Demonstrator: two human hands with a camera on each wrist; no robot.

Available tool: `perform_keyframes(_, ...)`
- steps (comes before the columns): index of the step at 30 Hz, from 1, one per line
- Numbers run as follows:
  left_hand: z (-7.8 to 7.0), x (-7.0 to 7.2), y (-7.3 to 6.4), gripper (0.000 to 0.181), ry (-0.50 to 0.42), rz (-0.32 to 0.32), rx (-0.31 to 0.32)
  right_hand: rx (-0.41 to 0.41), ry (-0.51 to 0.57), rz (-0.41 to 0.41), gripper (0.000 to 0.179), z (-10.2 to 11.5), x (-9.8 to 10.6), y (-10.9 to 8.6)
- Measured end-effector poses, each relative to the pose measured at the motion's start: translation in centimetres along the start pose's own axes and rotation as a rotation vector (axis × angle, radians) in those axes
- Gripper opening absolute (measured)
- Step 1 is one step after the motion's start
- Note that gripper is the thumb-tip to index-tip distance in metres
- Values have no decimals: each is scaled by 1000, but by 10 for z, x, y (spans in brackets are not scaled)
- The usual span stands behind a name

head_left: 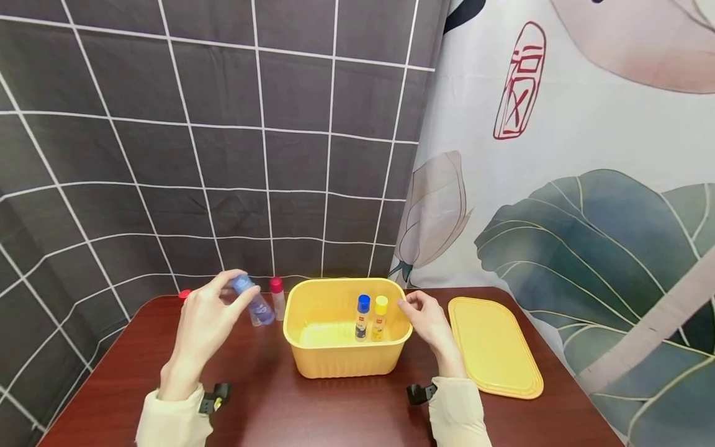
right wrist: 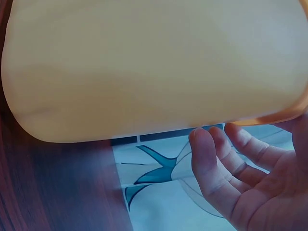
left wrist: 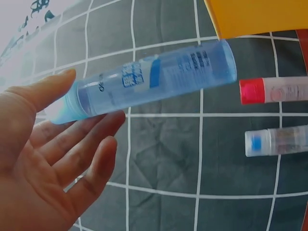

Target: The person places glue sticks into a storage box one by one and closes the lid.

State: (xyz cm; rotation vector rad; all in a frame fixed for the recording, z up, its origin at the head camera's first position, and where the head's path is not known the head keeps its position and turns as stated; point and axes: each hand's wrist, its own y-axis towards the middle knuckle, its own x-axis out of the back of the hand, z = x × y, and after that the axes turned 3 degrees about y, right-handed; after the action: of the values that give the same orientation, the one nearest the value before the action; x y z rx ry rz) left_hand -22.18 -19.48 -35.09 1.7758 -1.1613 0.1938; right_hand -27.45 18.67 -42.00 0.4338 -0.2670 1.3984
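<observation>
The left hand (head_left: 202, 320) is pinching a tilted, translucent blue bottle (head_left: 261, 309) by its cap (head_left: 242, 284), while the right hand (head_left: 429, 318) is pinching the yellow bin's (head_left: 346, 363) rim (head_left: 353, 347).

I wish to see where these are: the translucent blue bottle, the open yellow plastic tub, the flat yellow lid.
Translucent blue bottle (left wrist: 159, 74): left wrist view, middle of its body.
Yellow plastic tub (head_left: 349, 364): head view, front wall.
Flat yellow lid (head_left: 494, 347): head view, middle of its surface.
</observation>
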Motion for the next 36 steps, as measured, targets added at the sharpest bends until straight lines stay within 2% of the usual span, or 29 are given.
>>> perform_keyframes(4,-4,-7,11,32,-26,39,-26,-8,-12,2,22,1,2,0)
perform_keyframes(12,-20,-23,33,34,-5,131,-95,-1,-5,6,22,1,1,-1)
perform_keyframes(22,-49,-59,57,35,6,362,-177,4,-18,-11,20,0,2,0)
perform_keyframes(30,-56,-85,66,31,74,551,-244,-3,-19,-3,20,1,1,0)
perform_keyframes(36,-59,-104,72,26,175,721,-339,-4,-8,-1,20,1,0,1)
